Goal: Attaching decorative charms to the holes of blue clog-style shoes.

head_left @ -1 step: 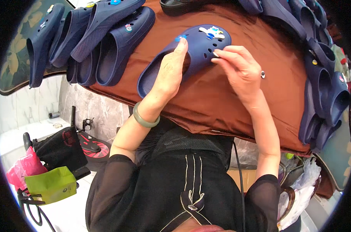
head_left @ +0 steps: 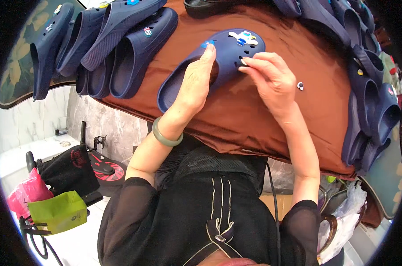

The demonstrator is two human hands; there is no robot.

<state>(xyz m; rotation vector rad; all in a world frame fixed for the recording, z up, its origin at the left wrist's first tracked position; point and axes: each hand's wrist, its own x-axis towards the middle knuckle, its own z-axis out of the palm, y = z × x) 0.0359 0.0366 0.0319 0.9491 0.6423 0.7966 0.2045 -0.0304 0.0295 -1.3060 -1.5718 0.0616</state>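
Clog (head_left: 226, 56) has two charms (head_left: 244, 39), bare holes (head_left: 246, 52); loose charm (head_left: 300, 84), three o'clock. Left hand (head_left: 194, 83) grips clog; right fingers (head_left: 262, 66): can't tell.

This looks like a small workroom, but you can't tell if it is in a home or a shop. Your table (head_left: 325, 128) has a brown cloth on it. Lots of dark blue clogs (head_left: 141, 57) sit in piles by its left and right edges, and one more clog (head_left: 229, 55) is before you. White tiles (head_left: 79, 244) cover the floor. Plastic bags (head_left: 355, 199) are by the near right corner.
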